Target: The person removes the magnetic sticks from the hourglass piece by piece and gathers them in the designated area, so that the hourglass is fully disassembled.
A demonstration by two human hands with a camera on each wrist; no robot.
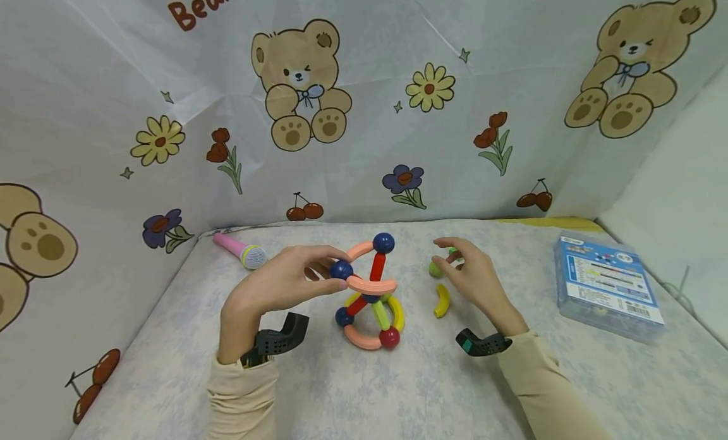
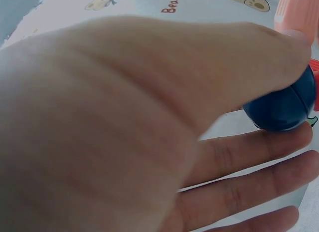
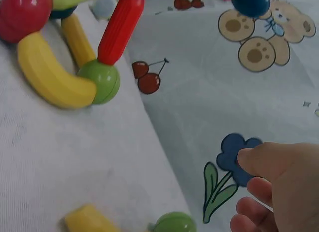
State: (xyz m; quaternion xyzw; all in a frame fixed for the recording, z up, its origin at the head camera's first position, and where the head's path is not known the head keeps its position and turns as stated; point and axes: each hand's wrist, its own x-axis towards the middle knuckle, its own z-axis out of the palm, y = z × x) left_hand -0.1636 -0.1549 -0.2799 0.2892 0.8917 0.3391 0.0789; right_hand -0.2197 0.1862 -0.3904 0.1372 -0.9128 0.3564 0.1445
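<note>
From my end I see the left hand (image 1: 292, 272) pinching a blue ball (image 1: 341, 270) of the ball-and-stick frame (image 1: 372, 286) on the tabletop (image 1: 318, 396); the right hand (image 1: 474, 275), fingers loosely parted, hovers near a green ball (image 1: 435, 269). Beyond lies a pink microphone (image 1: 241, 250).

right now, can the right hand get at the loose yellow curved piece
Likely yes: the right hand appears empty, and the yellow curved piece lies close by on the table, with nothing visible between them.

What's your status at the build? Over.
Left grip pinching blue ball on standing rod model. Right grip hovering near loose green ball. Loose yellow piece nearby; nothing visibly blocking.
</note>
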